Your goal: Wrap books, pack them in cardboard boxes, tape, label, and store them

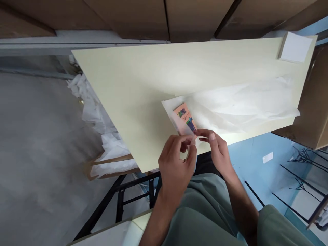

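Resting near table edge, card has room leftward.

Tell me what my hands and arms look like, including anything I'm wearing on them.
Your left hand and right hand are ungloved, with no jewellery showing. The visible forearms are uncovered. A plain grey-green sleeve shows at the right, matching your shirt.

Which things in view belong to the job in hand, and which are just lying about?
In use, apparently:
orange printed card
long white sheet
pale table

Lying about, apparently:
white stack
brown box at right
crumpled white sheets at left
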`<state>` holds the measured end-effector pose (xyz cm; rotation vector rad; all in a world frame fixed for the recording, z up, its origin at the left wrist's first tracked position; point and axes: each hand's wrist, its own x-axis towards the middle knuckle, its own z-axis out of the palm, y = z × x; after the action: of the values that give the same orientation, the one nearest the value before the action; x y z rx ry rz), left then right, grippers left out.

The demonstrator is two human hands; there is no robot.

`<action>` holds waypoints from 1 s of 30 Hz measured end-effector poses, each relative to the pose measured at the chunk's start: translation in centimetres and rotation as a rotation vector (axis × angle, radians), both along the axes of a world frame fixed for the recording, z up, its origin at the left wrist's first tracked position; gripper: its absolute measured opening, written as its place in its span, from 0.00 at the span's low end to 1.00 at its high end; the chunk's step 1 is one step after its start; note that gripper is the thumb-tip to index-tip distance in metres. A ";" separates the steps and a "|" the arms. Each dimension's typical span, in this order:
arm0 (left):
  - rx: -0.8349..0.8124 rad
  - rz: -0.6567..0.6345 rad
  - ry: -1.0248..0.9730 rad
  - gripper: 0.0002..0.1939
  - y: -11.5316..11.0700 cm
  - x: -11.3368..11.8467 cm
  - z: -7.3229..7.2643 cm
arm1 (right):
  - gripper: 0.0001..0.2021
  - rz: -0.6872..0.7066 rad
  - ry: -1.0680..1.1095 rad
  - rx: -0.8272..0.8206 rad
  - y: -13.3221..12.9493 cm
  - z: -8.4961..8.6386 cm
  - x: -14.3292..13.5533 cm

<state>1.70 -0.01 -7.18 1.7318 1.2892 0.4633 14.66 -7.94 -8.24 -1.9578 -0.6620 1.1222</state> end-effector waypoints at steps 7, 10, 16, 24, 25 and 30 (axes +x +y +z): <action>-0.160 -0.155 -0.153 0.16 -0.8 5.0 0.2 | 0.32 -0.055 0.040 0.104 -2.1 2.0 2.7; -0.326 -0.153 -0.212 0.19 -0.7 6.5 -1.0 | 0.30 -0.129 -0.110 0.049 -2.8 0.3 3.2; -0.243 -0.004 -0.070 0.13 -0.4 7.0 -4.5 | 0.18 -0.182 -0.200 -0.046 -3.5 -3.3 4.5; -0.086 0.169 0.217 0.21 -0.3 5.7 -6.3 | 0.13 -0.054 -0.757 -0.118 -2.3 -4.1 3.8; -0.136 0.184 0.206 0.21 -0.2 5.8 -6.3 | 0.13 -0.024 -0.735 -0.111 -2.1 -4.4 3.7; -0.340 0.251 0.134 0.13 0.0 6.9 -4.6 | 0.10 0.032 -0.625 -0.137 -1.6 -5.6 4.7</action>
<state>8.58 0.00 -11.74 1.3421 1.5907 0.2521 19.41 -9.53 -13.88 -2.4433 -0.9574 0.5665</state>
